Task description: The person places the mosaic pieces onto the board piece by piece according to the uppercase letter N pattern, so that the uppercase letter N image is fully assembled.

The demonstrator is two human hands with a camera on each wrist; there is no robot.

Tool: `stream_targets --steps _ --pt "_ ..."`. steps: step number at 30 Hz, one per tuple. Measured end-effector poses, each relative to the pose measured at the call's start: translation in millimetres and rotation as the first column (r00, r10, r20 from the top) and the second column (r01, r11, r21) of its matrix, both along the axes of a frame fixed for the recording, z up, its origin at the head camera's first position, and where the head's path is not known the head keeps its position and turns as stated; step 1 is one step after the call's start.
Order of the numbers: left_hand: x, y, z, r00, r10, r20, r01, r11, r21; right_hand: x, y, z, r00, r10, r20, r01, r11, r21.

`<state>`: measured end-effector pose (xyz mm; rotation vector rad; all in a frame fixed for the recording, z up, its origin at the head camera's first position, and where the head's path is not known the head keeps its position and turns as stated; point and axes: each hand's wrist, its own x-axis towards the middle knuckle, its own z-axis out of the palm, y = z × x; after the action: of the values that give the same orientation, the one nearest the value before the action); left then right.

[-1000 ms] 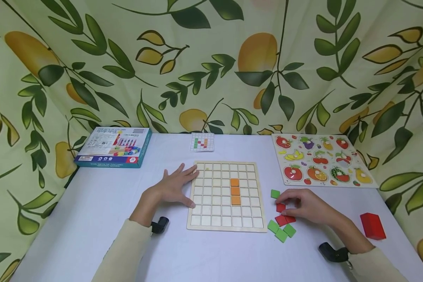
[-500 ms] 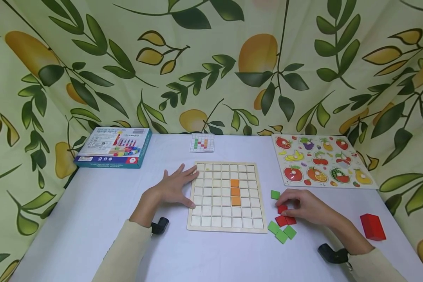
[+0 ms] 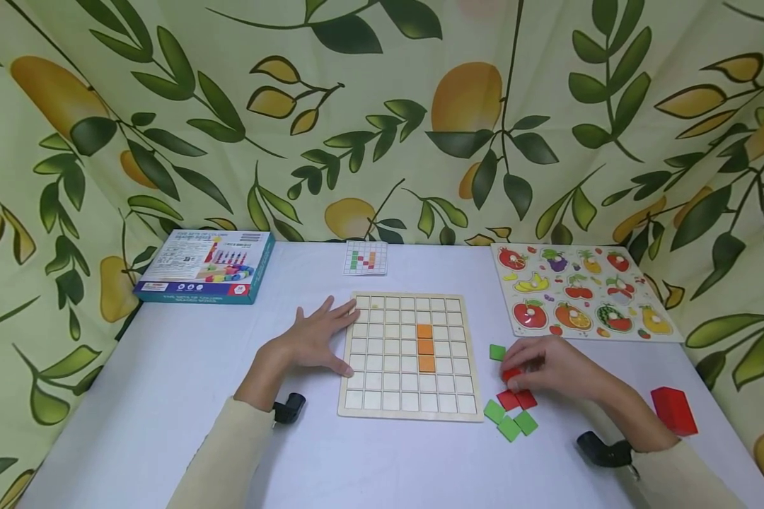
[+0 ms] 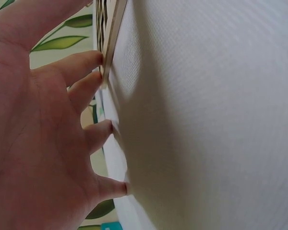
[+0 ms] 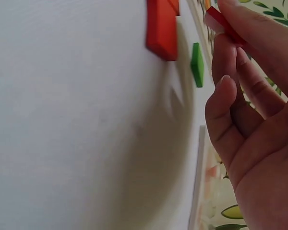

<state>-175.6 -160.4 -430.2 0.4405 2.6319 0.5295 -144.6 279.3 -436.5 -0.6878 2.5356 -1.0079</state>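
Observation:
My right hand [image 3: 547,364] pinches a red square tile [image 5: 224,26] between thumb and fingertips, lifted off the table in the right wrist view. Below it lie two other red tiles [image 3: 508,400], with several green tiles [image 3: 508,428] around them. One more green tile [image 3: 497,352] is by my fingertips. My left hand [image 3: 308,339] is spread, its fingertips and thumb touching the left edge of the wooden grid board [image 3: 382,401]. Three orange tiles [image 3: 425,346] fill a short column of the board's squares.
A small pattern card [image 3: 365,258] lies behind the board. At the back left is a teal-edged box [image 3: 206,265]; at the back right, a fruit puzzle board [image 3: 573,293]. A red block [image 3: 673,409] stands near the right table edge.
My right hand has picked the red tile up from the table and raised it slightly, uncovering more of the two red tiles below. My left hand stays at the board's edge.

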Motion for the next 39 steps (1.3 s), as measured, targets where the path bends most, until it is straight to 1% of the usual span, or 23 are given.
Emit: stream_targets --steps 2,6,8,10,14,20,25,32,39 --pt "0.0 0.1 1.0 1.000 0.003 0.001 -0.003 1.000 0.001 -1.8 -1.7 3.1 1.000 0.006 -0.006 -0.006 1.000 -0.017" --pt "0.2 0.1 2.0 1.000 0.004 0.007 -0.004 1.000 0.003 -6.8 -5.1 4.6 0.998 0.032 -0.051 -0.034 0.999 -0.040" --pt "0.2 -0.1 1.5 1.000 0.002 0.009 -0.002 1.000 -0.001 -9.0 -7.2 4.9 0.996 0.042 -0.075 -0.046 0.998 -0.051" --pt "0.0 0.6 0.6 1.000 0.000 0.012 0.000 1.000 -0.004 -9.9 -8.9 6.1 0.996 0.041 -0.082 -0.045 0.998 -0.052" --pt "-0.6 2.0 -0.8 1.000 -0.010 0.008 0.010 1.000 -0.016 -10.6 -14.5 9.7 0.997 0.026 -0.075 -0.030 0.998 -0.052" --pt "-0.1 0.7 -0.2 1.000 -0.015 0.004 0.016 1.000 -0.023 -13.2 -28.4 13.1 0.998 0.043 -0.042 -0.045 0.997 -0.065" --pt "0.8 -0.2 0.2 1.000 -0.018 -0.004 0.018 1.000 -0.019 -15.3 -41.1 12.2 0.998 0.051 -0.026 -0.053 0.996 -0.078" --pt "2.3 -2.4 -0.8 1.000 -0.002 0.004 0.002 1.000 -0.018 -19.1 -56.8 9.8 0.998 0.067 -0.019 -0.069 0.993 -0.094" --pt "1.1 -1.7 -2.1 1.000 -0.019 -0.005 0.019 1.000 -0.006 -22.5 -67.1 12.3 0.998 0.061 0.001 -0.061 0.993 -0.104"
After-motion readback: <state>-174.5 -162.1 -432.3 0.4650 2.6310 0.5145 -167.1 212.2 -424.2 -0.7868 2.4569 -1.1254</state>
